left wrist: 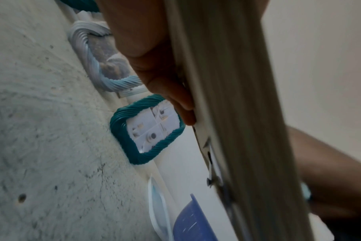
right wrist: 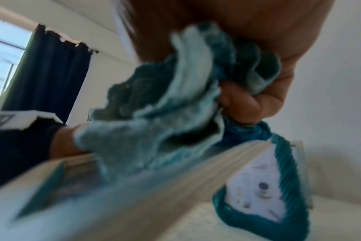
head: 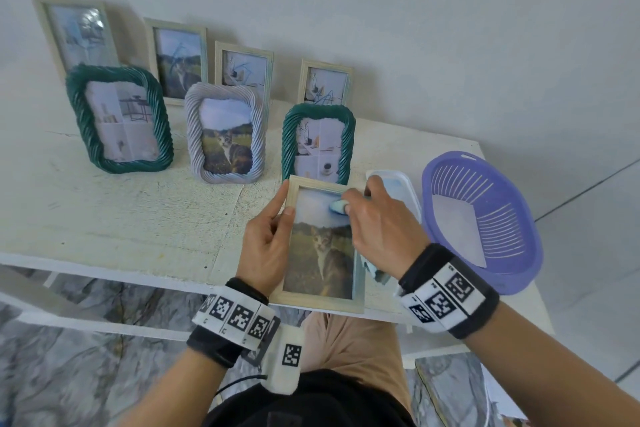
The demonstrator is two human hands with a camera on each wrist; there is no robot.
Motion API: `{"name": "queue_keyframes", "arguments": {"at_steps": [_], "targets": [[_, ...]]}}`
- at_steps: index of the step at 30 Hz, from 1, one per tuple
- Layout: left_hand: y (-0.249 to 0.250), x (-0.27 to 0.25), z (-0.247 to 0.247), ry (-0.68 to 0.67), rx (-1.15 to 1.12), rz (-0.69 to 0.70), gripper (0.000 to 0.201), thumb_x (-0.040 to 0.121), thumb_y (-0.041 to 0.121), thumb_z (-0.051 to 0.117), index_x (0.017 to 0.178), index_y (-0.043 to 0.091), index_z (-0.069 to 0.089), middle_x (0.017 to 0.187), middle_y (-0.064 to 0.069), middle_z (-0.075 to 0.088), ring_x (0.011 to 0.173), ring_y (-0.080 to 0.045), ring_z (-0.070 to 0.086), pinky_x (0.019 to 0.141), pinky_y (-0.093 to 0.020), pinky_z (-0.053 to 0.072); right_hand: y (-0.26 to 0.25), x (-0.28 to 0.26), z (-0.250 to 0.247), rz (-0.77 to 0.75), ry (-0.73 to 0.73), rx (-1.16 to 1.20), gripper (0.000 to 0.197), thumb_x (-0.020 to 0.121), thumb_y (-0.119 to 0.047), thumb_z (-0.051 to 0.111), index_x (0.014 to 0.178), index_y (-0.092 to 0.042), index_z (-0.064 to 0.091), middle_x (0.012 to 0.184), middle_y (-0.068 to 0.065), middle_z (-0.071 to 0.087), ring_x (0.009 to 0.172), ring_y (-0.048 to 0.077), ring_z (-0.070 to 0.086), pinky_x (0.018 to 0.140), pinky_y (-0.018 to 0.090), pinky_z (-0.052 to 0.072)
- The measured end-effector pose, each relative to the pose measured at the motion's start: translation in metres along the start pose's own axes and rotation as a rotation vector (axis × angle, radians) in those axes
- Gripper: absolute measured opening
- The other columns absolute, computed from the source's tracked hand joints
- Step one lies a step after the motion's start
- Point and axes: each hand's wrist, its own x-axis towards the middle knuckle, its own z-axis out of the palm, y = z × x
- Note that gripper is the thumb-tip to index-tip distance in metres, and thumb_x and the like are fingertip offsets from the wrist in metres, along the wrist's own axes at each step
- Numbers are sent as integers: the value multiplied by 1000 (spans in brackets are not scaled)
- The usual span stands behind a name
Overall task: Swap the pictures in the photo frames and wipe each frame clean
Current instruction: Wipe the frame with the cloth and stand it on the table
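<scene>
The left hand [head: 266, 239] grips the wooden cat frame [head: 322, 295] steady so the right hand [head: 381, 222], clutching a blue cloth [head: 337, 206], can wipe its glass.

- The right hand [head: 382, 224] covers most of the light blue cloth [head: 337, 207].
- The wooden frame [right wrist: 134, 187] is motion-blurred in the right wrist view.
- The white tray [head: 401, 187] sits partly hidden, perhaps holding something blue.
</scene>
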Motion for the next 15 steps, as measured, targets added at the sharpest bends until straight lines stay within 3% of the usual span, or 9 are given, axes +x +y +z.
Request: {"name": "queue_keyframes", "arguments": {"at_steps": [3,8,9,10,12,13,15], "targets": [[6,-1,-1,-3,63,54,44,102,9,45,145,15,41,48,12,35,45,-1,27,45,-16,27,-10,5,4,4,24,95,16,99,-17,41,106,-7,52,102,10,41,66,33,52,59,35,37],[9,4,5,-7,38,69,43,102,11,46,144,14,44,53,14,43,47,0,34,46,-15,30,-26,18,11,-33,86,237,27,100,-25,36,113,-10,55,103,7,46,82,28,55,74,38,47],[9,5,6,-8,20,63,42,102,12,46,144,14,44,60,16,54,53,1,44,52,-14,38,-30,19,11,-46,84,258,27,100,-24,37,113,-10,55,104,8,46,83,28,56,75,39,46],[9,6,4,-7,-4,55,42,101,15,47,144,14,45,77,18,66,68,1,57,65,-15,47,-32,20,12,-58,76,291,26,100,-23,39,114,-9,55,104,9,46,84,30,57,75,40,46],[9,7,0,5,-44,27,42,101,15,47,143,12,46,113,16,68,104,-1,63,92,-22,49,-34,19,13,-99,44,323,27,100,-22,41,118,-9,56,106,10,48,88,31,58,78,42,47],[8,7,-3,3,-47,19,41,101,11,46,142,11,46,118,15,65,111,1,60,97,-21,46,-34,17,14,-124,23,317,28,100,-23,42,120,-9,56,107,10,48,89,32,58,78,43,48],[8,7,-5,-1,-26,11,40,102,5,43,141,10,46,114,16,64,105,5,59,94,-15,45,-34,13,16,-170,-26,297,30,100,-24,43,124,-11,56,107,9,48,89,32,58,77,43,48]]}}
